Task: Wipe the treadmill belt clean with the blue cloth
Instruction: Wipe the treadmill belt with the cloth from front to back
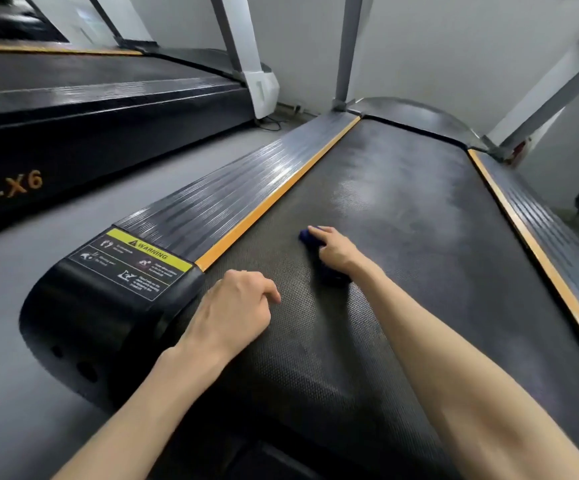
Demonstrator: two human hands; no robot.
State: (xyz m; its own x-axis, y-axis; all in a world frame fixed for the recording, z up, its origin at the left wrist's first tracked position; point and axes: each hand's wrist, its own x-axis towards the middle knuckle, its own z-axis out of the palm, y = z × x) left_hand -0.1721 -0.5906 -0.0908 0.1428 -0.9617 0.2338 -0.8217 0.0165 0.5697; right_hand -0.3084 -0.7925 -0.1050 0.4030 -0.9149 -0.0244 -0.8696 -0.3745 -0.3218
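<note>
- Treadmill belt: black, fine dotted weave, pale hazy patch near the middle.
- Cloth: deep blue.
- Side rail: dark grey, ribbed lengthwise.
- Edge strip: orange.
- Warning label: yellow band over black, white pictograms.
- Neighbouring treadmill: black with orange lettering.

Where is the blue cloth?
The blue cloth is under the right hand, pressed on the treadmill belt near its middle, ahead of the left hand.

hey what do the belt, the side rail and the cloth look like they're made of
Belt: probably matte black rubber, fine dimpled texture. Side rail: ribbed, glossy, streaked highlights, plastic or metal, can't tell. Cloth: dark blue soft fabric, bunched under the right hand.
</note>
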